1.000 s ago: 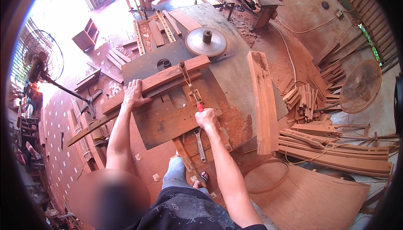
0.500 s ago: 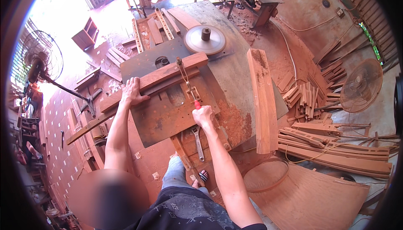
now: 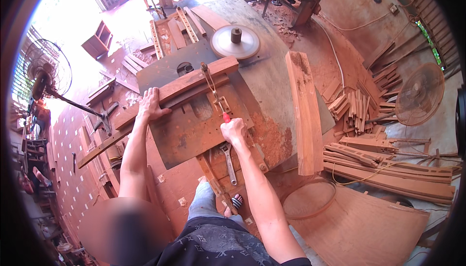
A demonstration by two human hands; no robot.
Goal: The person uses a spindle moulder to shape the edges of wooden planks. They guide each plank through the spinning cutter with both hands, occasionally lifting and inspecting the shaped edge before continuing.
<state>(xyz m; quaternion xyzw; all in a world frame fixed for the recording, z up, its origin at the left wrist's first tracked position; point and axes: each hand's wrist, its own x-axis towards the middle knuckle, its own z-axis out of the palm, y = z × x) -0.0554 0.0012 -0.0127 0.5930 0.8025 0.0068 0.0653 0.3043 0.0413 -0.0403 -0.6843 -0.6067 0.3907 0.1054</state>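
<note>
A long reddish wooden beam (image 3: pixel 187 85) lies slantwise across a metal machine table (image 3: pixel 167 144). My left hand (image 3: pixel 151 105) grips its left part, with the fingers over the top and the thumb spread along the near side. A metal toggle clamp (image 3: pixel 211 86) reaches over the right part of the beam, on a wooden jig (image 3: pixel 233 103). My right hand (image 3: pixel 234 131) is closed around the clamp's red handle (image 3: pixel 226 117). Beyond the beam's right end is a round, blurred saw blade (image 3: pixel 235 42) on a dark spindle.
An adjustable wrench (image 3: pixel 228 165) lies near my right forearm. A thick wooden plank (image 3: pixel 305 113) stands to the right. Stacked curved wood pieces (image 3: pixel 388 173) and a fan (image 3: pixel 420 94) are farther right. Another fan (image 3: pixel 42 76) stands at left. Sawdust (image 3: pixel 272 139) covers part of the table.
The whole view has shifted slightly. Both hands keep their places on the beam and the clamp handle.
</note>
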